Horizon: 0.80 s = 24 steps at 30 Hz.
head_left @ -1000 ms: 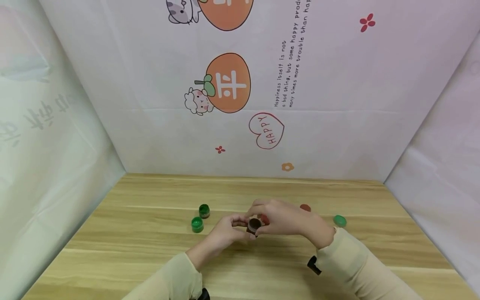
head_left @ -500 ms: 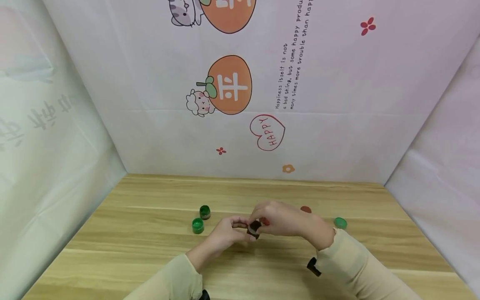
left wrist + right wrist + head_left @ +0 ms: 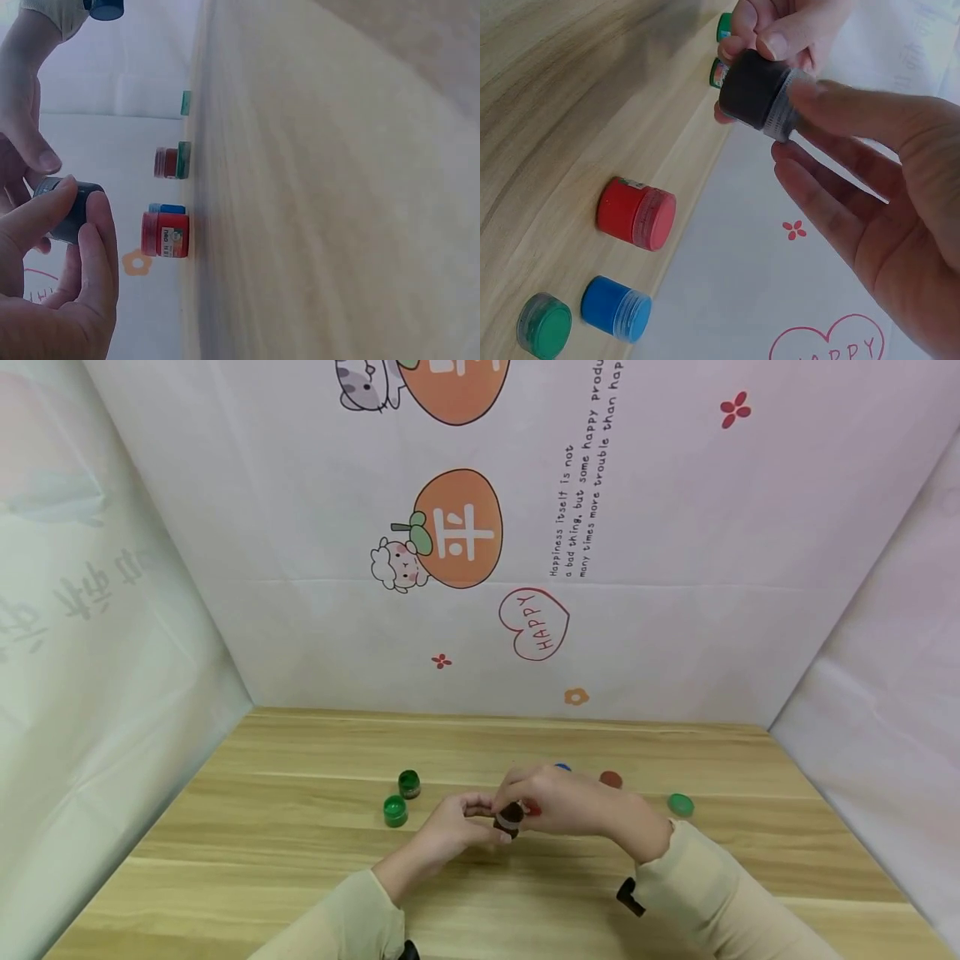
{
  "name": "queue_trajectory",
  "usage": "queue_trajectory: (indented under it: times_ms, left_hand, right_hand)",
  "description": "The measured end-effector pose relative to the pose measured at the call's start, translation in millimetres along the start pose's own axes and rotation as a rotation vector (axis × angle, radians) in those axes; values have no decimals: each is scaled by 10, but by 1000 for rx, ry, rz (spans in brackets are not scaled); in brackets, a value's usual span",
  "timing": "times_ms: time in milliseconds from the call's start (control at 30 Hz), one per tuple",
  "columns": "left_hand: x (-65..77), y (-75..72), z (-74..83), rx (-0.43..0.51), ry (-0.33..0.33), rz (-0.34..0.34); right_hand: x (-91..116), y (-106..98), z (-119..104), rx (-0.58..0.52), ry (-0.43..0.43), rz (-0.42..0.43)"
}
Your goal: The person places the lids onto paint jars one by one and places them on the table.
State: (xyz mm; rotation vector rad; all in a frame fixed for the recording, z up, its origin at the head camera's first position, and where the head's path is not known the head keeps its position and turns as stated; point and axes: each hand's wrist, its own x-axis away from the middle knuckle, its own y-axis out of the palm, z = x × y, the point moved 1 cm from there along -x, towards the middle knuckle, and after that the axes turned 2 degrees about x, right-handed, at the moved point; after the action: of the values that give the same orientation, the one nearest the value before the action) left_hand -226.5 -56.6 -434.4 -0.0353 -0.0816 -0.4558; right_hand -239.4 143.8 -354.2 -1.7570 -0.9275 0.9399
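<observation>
A small black paint jar (image 3: 510, 820) is held above the table in front of me, tilted in the right wrist view. My left hand (image 3: 452, 825) grips the jar's dark body (image 3: 751, 88) between thumb and fingers. At the other end, my right hand (image 3: 558, 797) has its thumb and fingers on the clear-rimmed lid (image 3: 781, 111), pinching it. Behind the right hand stands a red paint jar (image 3: 636, 213), partly covered in the head view. Beside it is a blue paint jar (image 3: 616, 308).
Two green jars (image 3: 395, 811) stand on the table to the left. A brown-red jar (image 3: 611, 779) and a round green-topped piece (image 3: 680, 805) are at the right. A printed white sheet (image 3: 660, 635) rises behind the table's back edge.
My right hand has shifted slightly at the top of the black jar, whose top now looks darker and tilted. The blue jar's edge has come into sight behind that hand. My left hand keeps its place.
</observation>
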Motion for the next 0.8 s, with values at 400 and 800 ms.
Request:
queue_trajectory:
  times_ms: [400,800]
  left_hand:
    - [8,22,46,-25,-3,-10]
    - [-3,37,75,-27,-23,-7]
  right_hand:
    - [14,2,-41,21,138,-7]
    - [53,-34,-52,-48,13,-29]
